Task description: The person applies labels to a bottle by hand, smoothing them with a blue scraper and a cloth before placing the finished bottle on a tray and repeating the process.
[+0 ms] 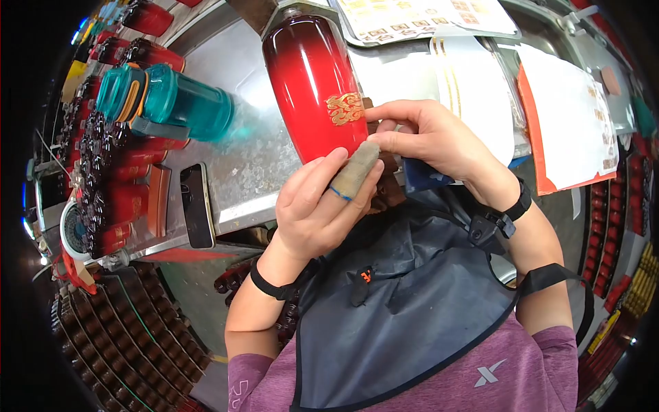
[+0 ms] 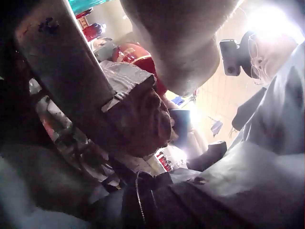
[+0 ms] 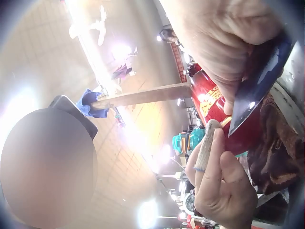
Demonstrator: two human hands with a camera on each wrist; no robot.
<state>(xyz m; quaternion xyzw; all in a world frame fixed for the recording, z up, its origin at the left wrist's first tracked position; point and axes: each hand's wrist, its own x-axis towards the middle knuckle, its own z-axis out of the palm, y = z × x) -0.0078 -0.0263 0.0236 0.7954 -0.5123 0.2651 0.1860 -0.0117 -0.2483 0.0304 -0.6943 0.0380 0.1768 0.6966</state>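
So the red bottle [image 1: 316, 86] was right at the fingertips of both hands, neck pointing away from the person, with the gold pattern [image 1: 345, 108] just beside the right fingertips. The left hand [image 1: 312, 209] had its fingers stretched out against the near end, one in a grey finger sleeve [image 1: 355, 175], more resting there than wrapped round. The right hand [image 1: 436, 137] had index finger and thumb a bit apart at the bottle's side; couldn't tell if they pinched anything.

My guess on handling: stiff, fairly heavy, slippery with that gloss, and breakable if it was glass. I'd have grabbed the broad body with a full palm, off the gold bit, and supported the base.

Other containers: a teal bottle [image 1: 199, 106] sat well left of the grip, see-through-ish, but no idea what was inside. More red bottles [image 1: 130, 202] were packed farther out that way, contents hidden.
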